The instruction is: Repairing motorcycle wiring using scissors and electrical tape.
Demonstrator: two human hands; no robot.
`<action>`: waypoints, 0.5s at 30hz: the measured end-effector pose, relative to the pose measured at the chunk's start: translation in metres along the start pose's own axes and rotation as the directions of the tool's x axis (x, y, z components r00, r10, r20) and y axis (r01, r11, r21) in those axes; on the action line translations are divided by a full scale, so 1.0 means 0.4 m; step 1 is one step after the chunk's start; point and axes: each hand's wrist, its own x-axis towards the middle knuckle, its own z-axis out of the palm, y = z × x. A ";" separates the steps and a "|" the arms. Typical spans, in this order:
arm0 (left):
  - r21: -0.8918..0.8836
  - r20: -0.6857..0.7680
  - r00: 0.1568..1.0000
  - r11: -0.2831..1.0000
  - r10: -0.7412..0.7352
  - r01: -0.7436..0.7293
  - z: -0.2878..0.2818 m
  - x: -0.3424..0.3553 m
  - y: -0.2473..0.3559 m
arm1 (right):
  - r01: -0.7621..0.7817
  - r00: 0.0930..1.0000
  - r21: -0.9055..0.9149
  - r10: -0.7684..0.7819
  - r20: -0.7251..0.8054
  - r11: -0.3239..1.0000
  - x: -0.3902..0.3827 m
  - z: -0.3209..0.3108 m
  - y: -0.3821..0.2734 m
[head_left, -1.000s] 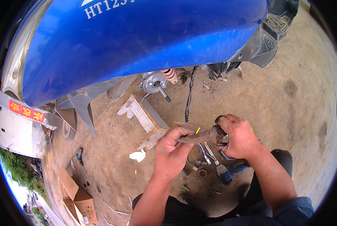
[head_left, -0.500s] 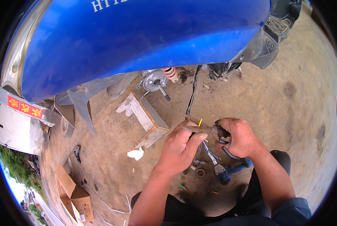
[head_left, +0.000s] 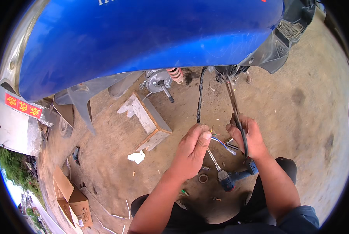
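Observation:
My left hand (head_left: 194, 150) is closed, thumb over fingers, around the end of a black wrapped wire bundle (head_left: 201, 93). Thin coloured wires (head_left: 218, 141), blue, white and green among them, stick out beside the thumb, with small end connectors (head_left: 231, 151) on some. In my right hand (head_left: 249, 134) is a pair of scissors (head_left: 233, 97) with rusty blades and dark handle loops. Its blades point away from me toward the blue vehicle body, apart from the wires. My fingers partly hide the handles.
A blue body panel (head_left: 151, 35) spans the far side. Beneath it are a hub with a shaft (head_left: 159, 82) and a red spring (head_left: 176, 75). A wooden stool (head_left: 149, 121) lies left of my hands. A blue power tool (head_left: 233, 179), tape roll (head_left: 203, 178) and cardboard box (head_left: 75, 204) are on the ground.
The scissors have moved away from my left hand and swung to point forward; their blades were spread around a yellow-ended wire there. The coloured wires now show beside my left thumb.

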 end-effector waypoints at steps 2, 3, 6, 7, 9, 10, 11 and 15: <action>-0.141 0.027 0.990 0.980 -0.139 0.142 -0.016 -0.006 -0.010 | -0.179 0.983 0.395 0.178 0.042 0.901 0.007 -0.019 0.050; -0.210 0.054 0.989 0.967 -0.138 0.147 -0.020 -0.008 -0.026 | -0.216 0.976 0.575 0.196 0.097 0.789 0.008 -0.024 0.066; -0.296 0.056 0.987 0.942 -0.149 0.159 -0.018 -0.013 -0.018 | -0.184 0.960 0.897 0.268 0.077 0.401 0.001 -0.013 0.084; -0.314 0.036 0.987 0.936 -0.159 0.162 -0.015 -0.013 -0.013 | -0.180 0.953 0.921 0.292 0.077 0.345 -0.005 -0.015 0.092; -0.336 0.042 0.983 0.924 -0.178 0.181 -0.012 -0.009 -0.018 | -0.172 0.948 0.930 0.311 0.067 0.324 0.000 -0.014 0.103; -0.361 0.056 0.977 0.909 -0.204 0.210 -0.007 -0.014 -0.025 | -0.166 0.938 0.939 0.341 0.057 0.302 -0.003 -0.011 0.099; -0.365 0.066 0.971 0.900 -0.230 0.238 -0.003 -0.012 -0.033 | -0.199 0.936 0.908 0.346 0.065 0.369 -0.001 -0.015 0.092; -0.334 0.043 0.991 0.933 -0.129 0.136 -0.010 0.007 -0.040 | -0.169 0.933 0.891 0.361 0.007 0.422 0.008 -0.024 0.050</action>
